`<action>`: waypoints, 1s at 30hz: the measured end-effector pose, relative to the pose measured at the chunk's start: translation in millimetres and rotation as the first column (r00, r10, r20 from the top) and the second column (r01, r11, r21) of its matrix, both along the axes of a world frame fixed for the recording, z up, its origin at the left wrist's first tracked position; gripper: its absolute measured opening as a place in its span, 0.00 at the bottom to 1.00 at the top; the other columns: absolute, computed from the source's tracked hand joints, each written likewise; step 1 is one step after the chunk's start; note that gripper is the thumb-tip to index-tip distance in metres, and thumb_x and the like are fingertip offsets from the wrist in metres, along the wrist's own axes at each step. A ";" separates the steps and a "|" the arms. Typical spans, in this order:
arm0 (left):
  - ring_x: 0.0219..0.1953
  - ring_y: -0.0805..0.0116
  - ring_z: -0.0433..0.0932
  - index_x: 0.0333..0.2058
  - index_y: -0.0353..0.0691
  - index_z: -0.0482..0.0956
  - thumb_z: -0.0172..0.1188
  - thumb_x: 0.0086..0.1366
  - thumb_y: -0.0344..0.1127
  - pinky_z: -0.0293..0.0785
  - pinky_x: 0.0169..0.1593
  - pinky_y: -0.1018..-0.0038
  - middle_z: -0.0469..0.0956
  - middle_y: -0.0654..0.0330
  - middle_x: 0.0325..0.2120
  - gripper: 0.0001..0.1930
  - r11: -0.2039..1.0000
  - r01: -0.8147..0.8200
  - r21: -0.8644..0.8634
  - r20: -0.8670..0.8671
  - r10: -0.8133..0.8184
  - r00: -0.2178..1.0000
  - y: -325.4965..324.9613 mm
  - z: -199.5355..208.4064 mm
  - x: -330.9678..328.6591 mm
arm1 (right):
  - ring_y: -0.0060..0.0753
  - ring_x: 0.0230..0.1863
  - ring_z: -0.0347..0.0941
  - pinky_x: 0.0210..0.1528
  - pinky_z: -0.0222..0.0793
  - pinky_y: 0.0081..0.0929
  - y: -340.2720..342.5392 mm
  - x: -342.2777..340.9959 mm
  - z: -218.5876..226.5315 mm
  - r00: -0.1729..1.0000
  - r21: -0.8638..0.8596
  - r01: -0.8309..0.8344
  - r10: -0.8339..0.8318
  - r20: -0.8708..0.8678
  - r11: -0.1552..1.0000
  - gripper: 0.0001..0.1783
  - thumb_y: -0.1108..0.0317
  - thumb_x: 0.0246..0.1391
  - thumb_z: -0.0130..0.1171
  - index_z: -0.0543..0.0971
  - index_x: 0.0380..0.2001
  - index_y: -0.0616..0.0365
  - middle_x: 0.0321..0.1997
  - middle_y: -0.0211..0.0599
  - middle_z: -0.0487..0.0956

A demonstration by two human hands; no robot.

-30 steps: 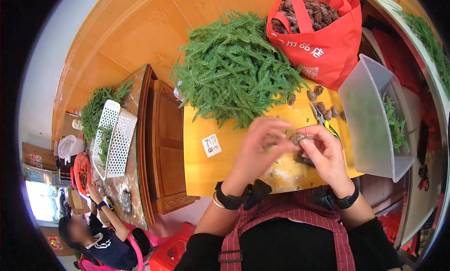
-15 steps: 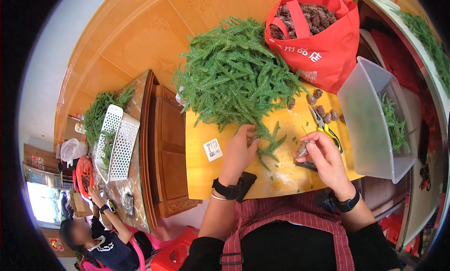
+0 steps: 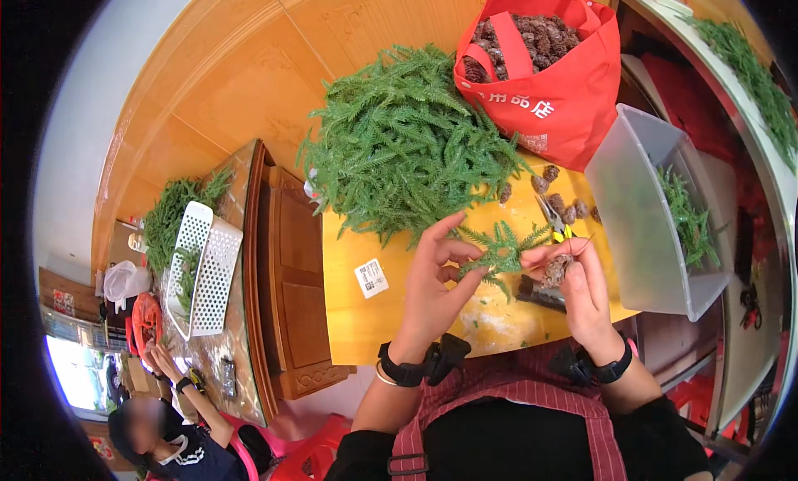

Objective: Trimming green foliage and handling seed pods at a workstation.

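Note:
My left hand (image 3: 432,286) pinches the edge of a small artificial pine sprig (image 3: 503,252) between thumb and fingers, above the yellow tabletop (image 3: 349,315). In my right hand (image 3: 588,298) is a brown pine cone (image 3: 556,270), with a thin wire sticking out near the fingertips. The sprig's right side reaches the right fingertips, so the two pieces are close together. Beneath the right hand lies a dark, flat packet (image 3: 540,294), partly covered. Yellow-handled pliers (image 3: 560,225) lie just beyond that hand, partly hidden by it, beside several loose pine cones (image 3: 570,208).
A large heap of green sprigs (image 3: 407,140) covers the table's far left. Behind it to the right stands a red bag (image 3: 557,119) full of pine cones. A clear plastic bin (image 3: 632,231) holding sprigs borders the right side. Another person (image 3: 195,439) works at a left table with a white basket (image 3: 218,273).
My left hand has lifted a sprig off the table and brought it rightward to the pine cone. The right hand still holds the cone, now turned. The view has shifted slightly.

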State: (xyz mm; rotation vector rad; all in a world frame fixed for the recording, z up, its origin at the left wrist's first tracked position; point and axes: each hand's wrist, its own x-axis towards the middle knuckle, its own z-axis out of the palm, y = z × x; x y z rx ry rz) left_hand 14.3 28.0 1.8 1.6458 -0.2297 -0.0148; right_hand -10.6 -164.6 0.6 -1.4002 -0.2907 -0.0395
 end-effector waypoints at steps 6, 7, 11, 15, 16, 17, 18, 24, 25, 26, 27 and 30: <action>0.37 0.77 0.70 0.56 0.40 0.56 0.59 0.50 0.19 0.67 0.38 0.83 0.71 0.64 0.30 0.35 1.000 0.000 -0.013 -0.049 0.000 0.999 -4.3 5.5 -4.1 | 0.33 0.45 0.69 0.50 0.63 0.30 1.2 -2.1 3.9 0.999 -0.011 -0.017 0.017 0.035 1.000 0.22 0.50 0.60 0.38 0.61 0.38 0.61 0.40 0.46 0.72; 0.37 0.77 0.70 0.56 0.40 0.56 0.59 0.50 0.19 0.67 0.38 0.83 0.71 0.64 0.30 0.35 1.000 0.000 -0.014 -0.049 -0.001 0.999 -4.4 4.6 -4.0 | 0.34 0.45 0.69 0.50 0.63 0.32 1.0 -2.0 4.4 0.999 -0.022 -0.031 0.032 0.020 0.999 0.23 0.48 0.60 0.38 0.61 0.38 0.61 0.39 0.46 0.72; 0.37 0.76 0.71 0.57 0.40 0.55 0.58 0.52 0.19 0.68 0.33 0.84 0.70 0.64 0.32 0.34 0.997 0.046 -0.054 -0.045 -0.048 0.998 -6.9 1.2 -5.0 | 0.38 0.47 0.68 0.53 0.60 0.37 6.1 -1.4 5.7 0.995 0.029 -0.051 0.049 0.084 0.998 0.24 0.46 0.59 0.37 0.61 0.37 0.60 0.36 0.44 0.72; 0.35 0.78 0.72 0.55 0.40 0.57 0.57 0.55 0.22 0.66 0.29 0.87 0.68 0.63 0.34 0.29 0.964 0.122 -0.236 -0.147 -0.160 0.976 -12.7 6.7 -10.0 | 0.45 0.55 0.62 0.57 0.54 0.42 9.2 -4.2 2.4 0.983 0.038 -0.086 0.079 0.164 0.996 0.25 0.44 0.58 0.35 0.60 0.36 0.58 0.37 0.46 0.73; 0.35 0.78 0.72 0.55 0.40 0.57 0.57 0.55 0.22 0.66 0.29 0.87 0.68 0.63 0.34 0.29 0.964 0.124 -0.236 -0.147 -0.161 0.976 -14.3 7.5 -10.5 | 0.47 0.58 0.60 0.58 0.52 0.43 9.9 -4.4 2.0 0.977 0.026 -0.092 0.085 0.197 0.995 0.25 0.43 0.58 0.35 0.60 0.36 0.58 0.38 0.47 0.73; 0.35 0.78 0.73 0.54 0.40 0.58 0.56 0.56 0.22 0.66 0.28 0.86 0.69 0.63 0.34 0.27 0.949 0.144 -0.282 -0.176 -0.199 0.964 -15.4 7.3 -10.4 | 0.47 0.58 0.60 0.58 0.52 0.43 10.8 -3.8 2.5 0.977 0.026 -0.091 0.084 0.198 0.996 0.25 0.43 0.58 0.35 0.60 0.36 0.58 0.38 0.47 0.73; 0.35 0.77 0.74 0.53 0.40 0.59 0.54 0.57 0.22 0.67 0.28 0.86 0.69 0.62 0.34 0.24 0.931 0.162 -0.328 -0.203 -0.237 0.950 -16.0 7.4 -10.3 | 0.48 0.59 0.59 0.59 0.52 0.43 11.5 -3.1 3.4 0.980 0.047 -0.074 0.064 0.189 0.996 0.25 0.44 0.58 0.35 0.59 0.36 0.58 0.39 0.49 0.74; 0.34 0.76 0.75 0.50 0.39 0.61 0.52 0.59 0.22 0.68 0.28 0.84 0.71 0.63 0.34 0.21 0.924 0.139 -0.357 -0.204 -0.222 0.954 -16.0 9.7 -9.7 | 0.48 0.58 0.59 0.58 0.52 0.44 11.8 0.0 1.6 0.983 0.059 -0.024 0.013 0.184 0.998 0.24 0.45 0.58 0.36 0.59 0.36 0.59 0.42 0.51 0.73; 0.34 0.76 0.75 0.50 0.39 0.61 0.52 0.59 0.22 0.68 0.28 0.84 0.71 0.63 0.34 0.21 0.924 0.140 -0.356 -0.203 -0.223 0.953 -16.0 9.3 -9.4 | 0.47 0.57 0.61 0.58 0.53 0.44 11.7 0.6 2.1 0.981 0.049 -0.003 -0.006 0.196 0.999 0.24 0.45 0.58 0.37 0.59 0.36 0.59 0.42 0.51 0.73; 0.33 0.74 0.75 0.50 0.39 0.61 0.52 0.58 0.21 0.67 0.28 0.84 0.71 0.61 0.35 0.21 0.924 0.138 -0.355 -0.188 -0.216 0.958 -16.2 8.4 -9.1 | 0.47 0.57 0.61 0.58 0.53 0.44 11.2 1.3 2.4 0.981 0.050 -0.002 -0.008 0.196 0.999 0.24 0.45 0.58 0.37 0.59 0.36 0.59 0.42 0.51 0.73; 0.32 0.72 0.74 0.49 0.40 0.61 0.52 0.57 0.20 0.66 0.28 0.84 0.71 0.60 0.35 0.21 0.925 0.137 -0.355 -0.173 -0.209 0.963 -16.3 7.4 -8.9 | 0.47 0.56 0.62 0.58 0.54 0.43 10.6 2.5 2.5 0.972 0.037 -0.004 -0.005 0.234 0.999 0.22 0.48 0.59 0.37 0.59 0.36 0.60 0.43 0.52 0.73; 0.38 0.76 0.71 0.48 0.39 0.64 0.54 0.56 0.20 0.69 0.32 0.84 0.66 0.62 0.42 0.20 0.904 0.121 -0.410 -0.175 -0.208 0.962 -16.0 2.6 -8.0 | 0.46 0.53 0.65 0.56 0.56 0.42 6.3 3.9 8.2 0.960 -0.080 0.024 0.000 0.279 0.997 0.16 0.57 0.60 0.38 0.60 0.37 0.62 0.43 0.52 0.73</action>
